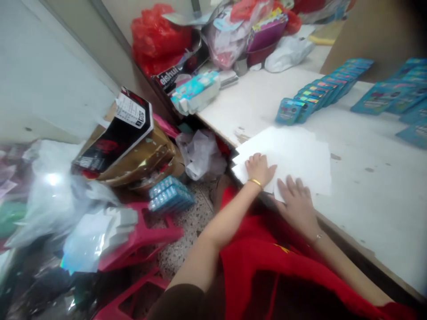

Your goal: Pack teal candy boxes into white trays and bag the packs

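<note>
Several white paper sheets [293,151] lie overlapped at the table's near edge, their left corners fanned out in steps. My left hand [259,170], a gold bangle at its wrist, rests on the sheets' left part with fingers spread. Close beside it, my right hand [296,201] lies over the sheets' front edge, fingers apart and slightly blurred. A small white paper edge [279,194] shows by the right thumb; whether the thumb presses it I cannot make out. Beyond the sheets stands a slanting row of blue printed packets [320,91].
More blue packets [383,95] lie at the right of the white table [376,204]. A blue-and-white tissue-like pack [196,91] and red plastic bags [160,38] occupy the far left end. On the floor side are a cardboard box [133,142], a pink stool [143,235] and wrapped blue packs [171,194].
</note>
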Tool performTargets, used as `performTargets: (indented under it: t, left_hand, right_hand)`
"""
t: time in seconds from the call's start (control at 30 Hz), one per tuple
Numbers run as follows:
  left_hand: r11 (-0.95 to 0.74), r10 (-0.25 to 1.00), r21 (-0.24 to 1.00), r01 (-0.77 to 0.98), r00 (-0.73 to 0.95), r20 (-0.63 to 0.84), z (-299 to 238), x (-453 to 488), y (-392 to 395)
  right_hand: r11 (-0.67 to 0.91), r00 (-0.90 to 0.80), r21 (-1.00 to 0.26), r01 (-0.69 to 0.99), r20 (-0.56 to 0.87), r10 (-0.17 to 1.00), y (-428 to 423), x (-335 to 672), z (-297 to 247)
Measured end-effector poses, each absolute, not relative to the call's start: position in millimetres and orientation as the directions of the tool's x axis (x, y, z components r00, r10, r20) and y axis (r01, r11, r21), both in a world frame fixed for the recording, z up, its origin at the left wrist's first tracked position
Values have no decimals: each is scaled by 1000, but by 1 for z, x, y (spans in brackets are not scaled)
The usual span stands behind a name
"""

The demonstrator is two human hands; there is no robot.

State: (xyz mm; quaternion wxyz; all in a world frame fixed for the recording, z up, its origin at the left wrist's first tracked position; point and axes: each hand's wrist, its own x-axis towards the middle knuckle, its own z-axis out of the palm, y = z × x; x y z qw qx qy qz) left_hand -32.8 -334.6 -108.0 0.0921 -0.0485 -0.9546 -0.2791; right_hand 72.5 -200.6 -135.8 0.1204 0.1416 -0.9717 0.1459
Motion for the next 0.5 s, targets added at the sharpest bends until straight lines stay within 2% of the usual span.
performTargets:
  t: [0.1,0.17,0.33,0.5]
  left_hand:
    - [682,-61,728,72,-986,155,-107,-42,-340]
    - [530,-157,847,-42,-986,50,-104,-52,-347]
    - [426,-2,903,59,-998,67,-99,-73,-356]
    - [348,38,934,84,-996,75,-89,-67,-360]
  right_hand:
    - [896,-931,-311,-318,283,-232,-199,75,-140]
    - [873,-932,-373,-316,293,-212,-197,78,-139]
    - [800,-940,-527,-288,315,-131,-196,78,-122]
    - [683,-934,-676,-276,356,-25,-176,90,-102]
